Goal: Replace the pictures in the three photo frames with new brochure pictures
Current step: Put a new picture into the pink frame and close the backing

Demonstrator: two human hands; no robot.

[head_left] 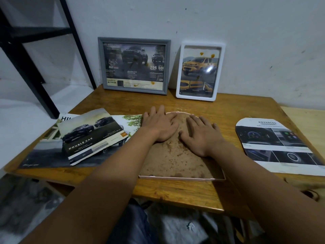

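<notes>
Both hands, left (161,126) and right (202,136), lie flat and open on the backing board (173,159) of the pink frame (182,178), face down mid-table. Uneven pressure could perhaps crack hidden glass or jam the board crooked.

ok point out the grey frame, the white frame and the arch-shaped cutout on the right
grey frame (101,64) head view, left border
white frame (223,71) head view, right border
arch-shaped cutout (274,143) head view, printed centre

Left hand (161,126), right hand (202,136) flat, fingers spread.
</notes>
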